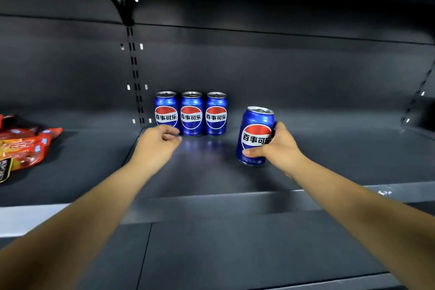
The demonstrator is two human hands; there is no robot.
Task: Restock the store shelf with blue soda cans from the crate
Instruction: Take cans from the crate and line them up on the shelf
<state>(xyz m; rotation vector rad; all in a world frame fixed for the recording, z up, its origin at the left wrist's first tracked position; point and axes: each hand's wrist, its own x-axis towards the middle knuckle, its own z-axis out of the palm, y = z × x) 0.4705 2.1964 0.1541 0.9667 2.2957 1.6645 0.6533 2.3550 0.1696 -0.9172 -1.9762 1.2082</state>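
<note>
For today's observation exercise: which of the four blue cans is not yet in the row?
The can on the right: the right hand grips it, tilted, forward of the three upright cans at the shelf's back.

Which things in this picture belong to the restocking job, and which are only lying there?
Belonging to the job:
- blue soda can held in the right hand
- row of three blue soda cans standing at the back of the shelf
- left hand, holding nothing, near the leftmost can

Only lying there:
- red snack packets on the shelf's left section
</note>
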